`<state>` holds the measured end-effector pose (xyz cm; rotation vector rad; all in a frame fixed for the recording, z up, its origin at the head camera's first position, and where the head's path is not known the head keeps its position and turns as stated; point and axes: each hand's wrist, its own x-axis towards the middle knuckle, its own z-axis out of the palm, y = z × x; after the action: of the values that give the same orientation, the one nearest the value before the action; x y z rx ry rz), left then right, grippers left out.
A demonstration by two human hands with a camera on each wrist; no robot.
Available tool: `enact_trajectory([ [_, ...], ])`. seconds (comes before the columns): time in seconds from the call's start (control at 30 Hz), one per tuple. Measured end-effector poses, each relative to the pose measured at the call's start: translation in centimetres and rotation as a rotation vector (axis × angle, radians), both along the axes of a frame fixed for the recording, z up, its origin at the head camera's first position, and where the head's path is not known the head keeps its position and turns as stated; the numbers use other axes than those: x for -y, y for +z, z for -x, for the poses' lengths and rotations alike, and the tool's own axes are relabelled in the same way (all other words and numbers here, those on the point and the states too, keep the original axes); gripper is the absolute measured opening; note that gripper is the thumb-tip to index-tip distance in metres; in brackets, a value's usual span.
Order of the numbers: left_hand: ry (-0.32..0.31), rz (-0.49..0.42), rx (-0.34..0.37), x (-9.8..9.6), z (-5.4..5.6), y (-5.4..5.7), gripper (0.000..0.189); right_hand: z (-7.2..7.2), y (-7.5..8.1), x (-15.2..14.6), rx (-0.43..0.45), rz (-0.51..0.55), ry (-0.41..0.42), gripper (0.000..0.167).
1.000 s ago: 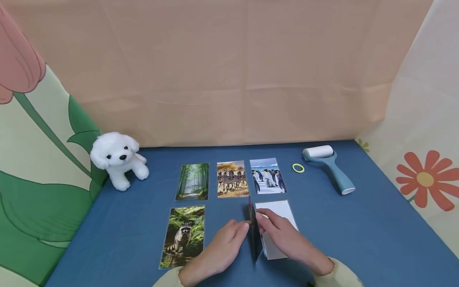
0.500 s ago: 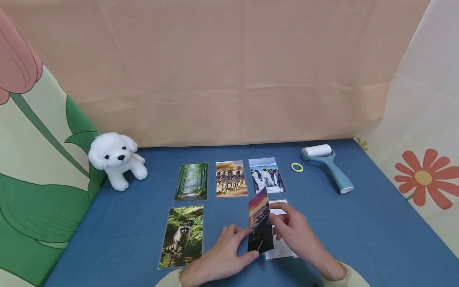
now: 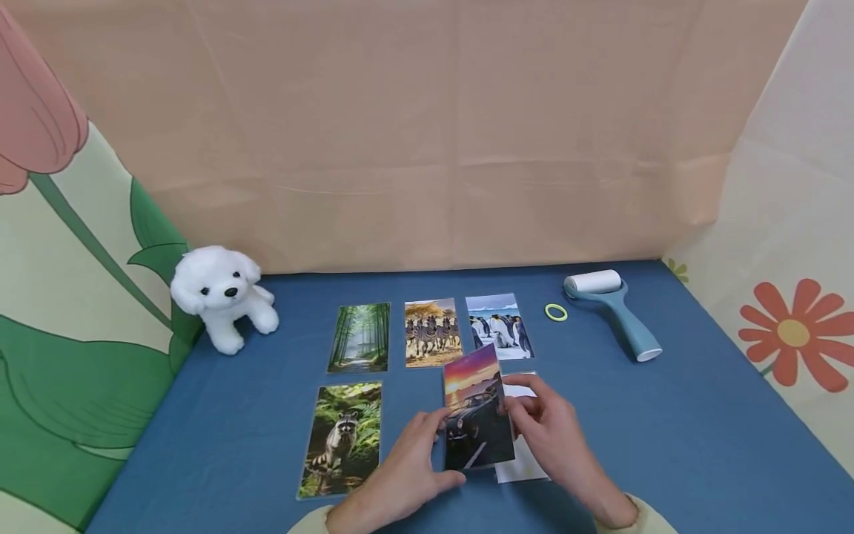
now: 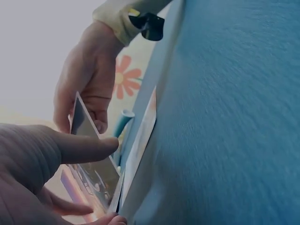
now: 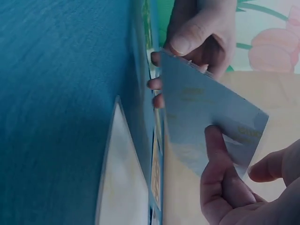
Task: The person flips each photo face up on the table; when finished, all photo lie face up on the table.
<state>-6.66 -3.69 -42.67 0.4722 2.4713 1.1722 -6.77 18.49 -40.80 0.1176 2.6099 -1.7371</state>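
Note:
A photo card [image 3: 477,415] with a car on a road at sunset stands tilted above the table, its picture toward the head camera. My right hand [image 3: 550,434] pinches it by the right edge; the right wrist view shows a finger against its pale back [image 5: 213,103]. At the opposite edge, my left hand [image 3: 407,467] touches the card with its fingers, the thumb held apart near the lower corner. Partly hidden under the right hand, white-backed cards [image 3: 520,467] lie on the table. Left of my left hand lies a raccoon card [image 3: 340,441], face up.
Behind the hands lie a forest card [image 3: 359,337], a zebra card [image 3: 432,334] and a penguin card [image 3: 499,326] in a row. A yellow-green ring [image 3: 556,312] and a lint roller [image 3: 617,311] lie at the right. A white plush dog [image 3: 223,297] sits at the left.
The sunset card, edge-on before, has turned its picture toward the head camera and shifted slightly left. My right hand has moved right, and my left thumb now lies lower, off the card's face.

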Motion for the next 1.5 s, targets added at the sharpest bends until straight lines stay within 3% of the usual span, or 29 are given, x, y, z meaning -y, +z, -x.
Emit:
enact_trajectory([
  [0.2,0.081,-0.042,0.019,0.6,0.0,0.0,0.106,-0.2,-0.6,0.3,-0.045,-0.038,-0.005,0.028],
  [0.37,0.098,-0.024,-0.030,1.1,-0.1,0.2,0.107,-0.5,-0.8,0.7,-0.057,-0.131,0.030,0.036],
  [0.73,0.146,0.023,-0.110,1.9,-0.5,0.4,0.107,-1.1,-1.2,0.8,-0.144,-0.273,0.185,0.073],
  [0.87,0.146,0.052,-0.121,2.1,-0.5,0.2,0.107,-1.3,-1.5,0.8,-0.166,-0.376,0.238,0.085],
  [1.07,0.144,0.091,-0.169,2.2,-0.7,-0.2,0.106,-1.4,-1.8,0.9,-0.127,-0.512,0.247,0.099],
  [1.5,0.125,0.132,-0.231,2.6,-0.8,-0.4,0.103,-1.3,-2.4,0.9,-0.234,-0.647,0.251,0.101],
])
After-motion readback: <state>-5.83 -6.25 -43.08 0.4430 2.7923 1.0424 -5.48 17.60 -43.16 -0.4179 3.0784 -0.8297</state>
